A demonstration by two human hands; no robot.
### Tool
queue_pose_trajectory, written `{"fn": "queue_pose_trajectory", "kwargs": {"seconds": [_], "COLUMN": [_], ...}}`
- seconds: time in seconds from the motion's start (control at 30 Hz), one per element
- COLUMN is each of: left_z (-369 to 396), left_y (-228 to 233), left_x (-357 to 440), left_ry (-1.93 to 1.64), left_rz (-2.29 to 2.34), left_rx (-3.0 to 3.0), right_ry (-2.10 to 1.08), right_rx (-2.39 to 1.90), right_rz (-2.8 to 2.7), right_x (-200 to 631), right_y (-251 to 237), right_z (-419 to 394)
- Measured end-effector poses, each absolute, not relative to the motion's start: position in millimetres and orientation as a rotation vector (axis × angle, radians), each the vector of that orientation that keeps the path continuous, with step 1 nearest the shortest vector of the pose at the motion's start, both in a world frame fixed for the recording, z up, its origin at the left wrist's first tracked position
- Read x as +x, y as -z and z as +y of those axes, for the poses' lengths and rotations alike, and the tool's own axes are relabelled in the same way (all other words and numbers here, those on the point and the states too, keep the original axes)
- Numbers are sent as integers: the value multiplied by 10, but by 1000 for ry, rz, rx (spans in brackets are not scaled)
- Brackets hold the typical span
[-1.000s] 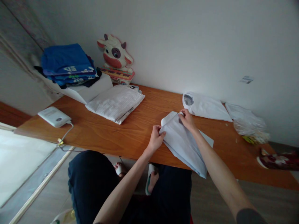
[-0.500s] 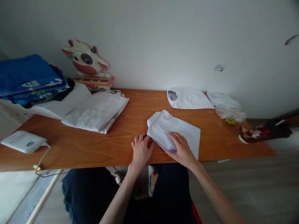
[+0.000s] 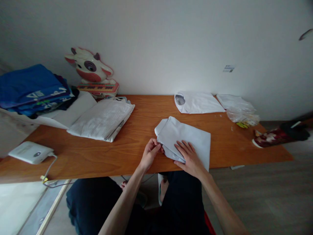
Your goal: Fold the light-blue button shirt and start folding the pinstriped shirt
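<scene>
A folded white garment (image 3: 188,137) lies on the wooden table (image 3: 137,133) near its front edge. My left hand (image 3: 151,152) pinches the garment's near left edge between fingers and thumb. Flat on the near part of the cloth, my right hand (image 3: 189,157) presses down with its fingers spread. Part of the garment's near corner is hidden under that hand.
Another folded white garment (image 3: 198,102) and a crumpled plastic bag (image 3: 241,109) lie at the back right. A folded pale cloth (image 3: 101,119), a stack of blue clothes (image 3: 34,86), a cow toy keyboard (image 3: 94,73) and a white device with a cable (image 3: 30,152) are to the left.
The garment hung over the table's front edge a second ago; it now lies folded on the table. My right hand came back from its far corner to press the near part, and my left hand closed on the edge.
</scene>
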State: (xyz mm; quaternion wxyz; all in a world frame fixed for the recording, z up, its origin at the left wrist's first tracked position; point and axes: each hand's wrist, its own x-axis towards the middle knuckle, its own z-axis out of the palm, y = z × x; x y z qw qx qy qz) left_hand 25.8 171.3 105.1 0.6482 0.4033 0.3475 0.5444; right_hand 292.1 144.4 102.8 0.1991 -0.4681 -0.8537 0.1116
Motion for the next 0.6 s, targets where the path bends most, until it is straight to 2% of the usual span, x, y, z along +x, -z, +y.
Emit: {"fn": "queue_pose_trajectory", "kwargs": {"seconds": [0.17,0.3,0.4,0.6], "left_z": [1536,1302,1243,1302], "left_y": [-1069,-1104,-1100,-1160], "left_x": [176,116,101,49], "left_ry": [-1339,-1079,-958,-917], "left_rz": [1229,1566,1614,1530], "left_rx": [1291,1846,2009,1956], "right_ry": [-290,-275,-272,-263], "right_rx": [-1302,-1313,-1316,-1309], "right_rz": [-2390,-2404,-2430,-2487], "right_x": [2900,2883,2871,2839], "right_y": [-997,-1013,-1034,-1075], "right_z": [1421,1406,1406,1383]}}
